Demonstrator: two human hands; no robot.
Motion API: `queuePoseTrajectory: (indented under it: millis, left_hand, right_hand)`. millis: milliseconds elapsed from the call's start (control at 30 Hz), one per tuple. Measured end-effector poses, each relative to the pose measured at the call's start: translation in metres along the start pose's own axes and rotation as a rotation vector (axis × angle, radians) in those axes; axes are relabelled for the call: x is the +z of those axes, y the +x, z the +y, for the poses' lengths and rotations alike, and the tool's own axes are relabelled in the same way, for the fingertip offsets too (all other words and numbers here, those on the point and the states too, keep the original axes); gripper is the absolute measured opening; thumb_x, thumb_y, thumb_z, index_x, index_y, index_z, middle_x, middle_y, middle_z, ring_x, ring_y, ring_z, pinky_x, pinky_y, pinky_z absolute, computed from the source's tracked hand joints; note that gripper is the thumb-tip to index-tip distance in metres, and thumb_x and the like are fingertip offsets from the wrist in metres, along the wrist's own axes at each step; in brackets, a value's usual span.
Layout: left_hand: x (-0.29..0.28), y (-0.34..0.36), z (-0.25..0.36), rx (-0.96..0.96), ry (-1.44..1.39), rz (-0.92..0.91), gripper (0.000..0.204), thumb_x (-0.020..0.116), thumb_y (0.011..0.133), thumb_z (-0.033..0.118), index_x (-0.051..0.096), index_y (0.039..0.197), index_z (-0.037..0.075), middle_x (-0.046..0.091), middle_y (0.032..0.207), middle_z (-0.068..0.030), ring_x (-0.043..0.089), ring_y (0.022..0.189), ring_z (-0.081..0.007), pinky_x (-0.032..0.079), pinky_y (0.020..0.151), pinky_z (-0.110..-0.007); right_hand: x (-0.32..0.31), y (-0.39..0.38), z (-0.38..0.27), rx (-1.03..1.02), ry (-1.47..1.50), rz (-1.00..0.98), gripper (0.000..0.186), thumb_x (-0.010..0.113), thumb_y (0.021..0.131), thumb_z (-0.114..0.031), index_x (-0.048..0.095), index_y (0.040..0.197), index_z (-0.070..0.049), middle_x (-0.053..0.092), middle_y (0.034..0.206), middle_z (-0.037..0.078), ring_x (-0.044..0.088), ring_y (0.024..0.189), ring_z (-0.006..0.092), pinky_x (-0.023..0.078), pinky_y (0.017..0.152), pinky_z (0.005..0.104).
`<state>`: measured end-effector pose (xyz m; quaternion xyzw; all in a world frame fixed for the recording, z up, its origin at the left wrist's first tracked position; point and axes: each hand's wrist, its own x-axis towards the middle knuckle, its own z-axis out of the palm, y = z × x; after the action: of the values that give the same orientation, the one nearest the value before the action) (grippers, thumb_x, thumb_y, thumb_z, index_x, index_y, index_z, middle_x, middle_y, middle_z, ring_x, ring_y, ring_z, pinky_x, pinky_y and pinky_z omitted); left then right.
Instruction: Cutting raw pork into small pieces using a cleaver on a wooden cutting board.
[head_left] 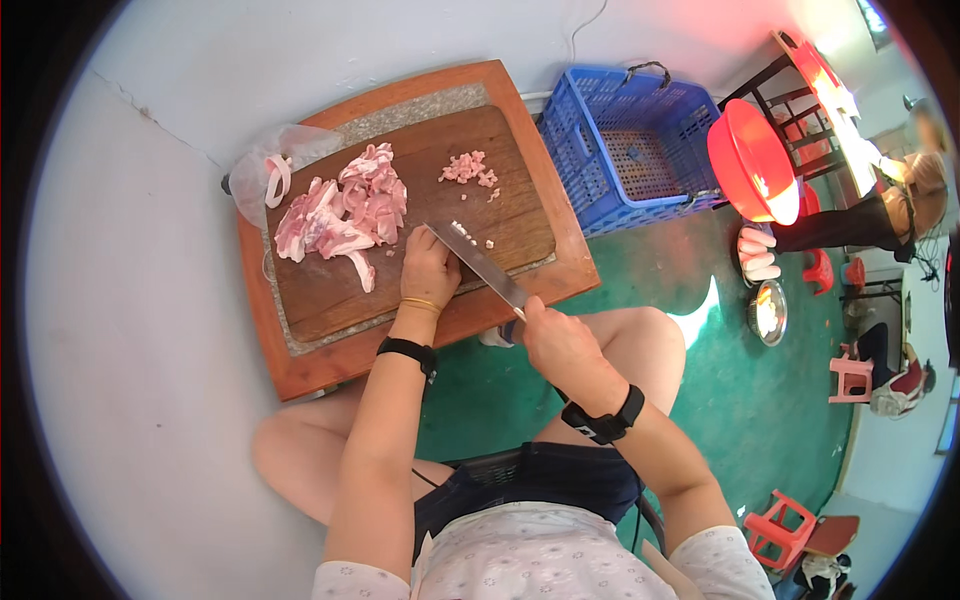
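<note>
My right hand [565,345] is closed round the handle of a knife [485,268], its broad blade slanting up and left across the near edge of the cutting board [330,300]. Beside the blade tip, my left hand [430,268] rests on the board with fingers curled down. Whatever those fingers press on is hidden beneath them. Small whitish diced bits [463,230] lie just past the blade. Farther back sits a little heap of pink diced meat [466,168]. A larger pile of raw pink meat pieces with pale fat [345,210] covers the board's left side.
The board lies on a wooden-framed table [575,268]. A clear plastic bag [300,148] is at its far left corner. Right of it stand a blue plastic crate [590,200], a red basin [750,165] and a metal bowl [768,312]. Two people and plastic stools [850,378] are farther right.
</note>
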<state>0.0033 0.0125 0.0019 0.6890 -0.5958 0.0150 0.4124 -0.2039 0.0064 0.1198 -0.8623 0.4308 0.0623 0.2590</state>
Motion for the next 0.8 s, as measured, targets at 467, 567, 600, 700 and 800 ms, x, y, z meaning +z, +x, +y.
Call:
queuePoseTrajectory:
  millis: [467, 567, 600, 700, 800]
  left_hand:
    - [-0.005, 0.004, 0.007, -0.028, -0.04, 0.127, 0.019, 0.063, 0.068, -0.002, 0.061, 0.087, 0.002, 0.059, 0.091, -0.0125, 0.053, 0.092, -0.033, 0.046, 0.081, -0.041]
    - [-0.008, 0.003, 0.007, -0.064, -0.037, 0.142, 0.018, 0.063, 0.068, -0.001, 0.061, 0.085, 0.003, 0.059, 0.091, -0.0121, 0.054, 0.092, -0.0326, 0.045, 0.081, -0.041]
    - [-0.008, 0.002, 0.007, -0.07, -0.055, 0.123, 0.017, 0.064, 0.068, -0.001, 0.06, 0.084, 0.003, 0.059, 0.091, -0.0119, 0.054, 0.092, -0.0324, 0.045, 0.082, -0.041]
    - [-0.005, 0.001, 0.004, -0.042, -0.069, 0.109, 0.017, 0.064, 0.067, -0.001, 0.06, 0.083, 0.003, 0.059, 0.09, -0.0118, 0.054, 0.092, -0.0324, 0.044, 0.082, -0.04]
    - [-0.005, -0.001, 0.003, -0.051, -0.02, 0.051, 0.018, 0.063, 0.066, -0.002, 0.061, 0.083, 0.003, 0.058, 0.088, -0.012, 0.054, 0.091, -0.0326, 0.045, 0.081, -0.04]
  right_hand:
    - [0.017, -0.004, 0.015, 0.025, 0.108, 0.047, 0.015, 0.051, 0.085, -0.009, 0.042, 0.09, 0.002, 0.06, 0.071, 0.028, 0.06, 0.071, 0.0474, 0.047, 0.063, 0.0554]
    - [0.012, -0.008, 0.01, 0.01, 0.166, 0.081, 0.017, 0.051, 0.086, -0.011, 0.041, 0.091, 0.002, 0.059, 0.071, 0.028, 0.058, 0.071, 0.0482, 0.045, 0.064, 0.056]
    - [0.01, -0.008, 0.007, 0.003, 0.186, 0.1, 0.017, 0.051, 0.087, -0.012, 0.041, 0.092, 0.001, 0.059, 0.071, 0.028, 0.058, 0.071, 0.0484, 0.045, 0.064, 0.0561]
    - [0.009, -0.005, 0.004, 0.005, 0.149, 0.057, 0.016, 0.051, 0.087, -0.012, 0.042, 0.092, 0.001, 0.06, 0.072, 0.027, 0.058, 0.07, 0.0482, 0.045, 0.063, 0.0561]
    - [0.006, -0.005, 0.0, -0.007, 0.108, 0.047, 0.016, 0.051, 0.086, -0.011, 0.042, 0.093, 0.0, 0.06, 0.071, 0.026, 0.058, 0.07, 0.0479, 0.046, 0.062, 0.0561]
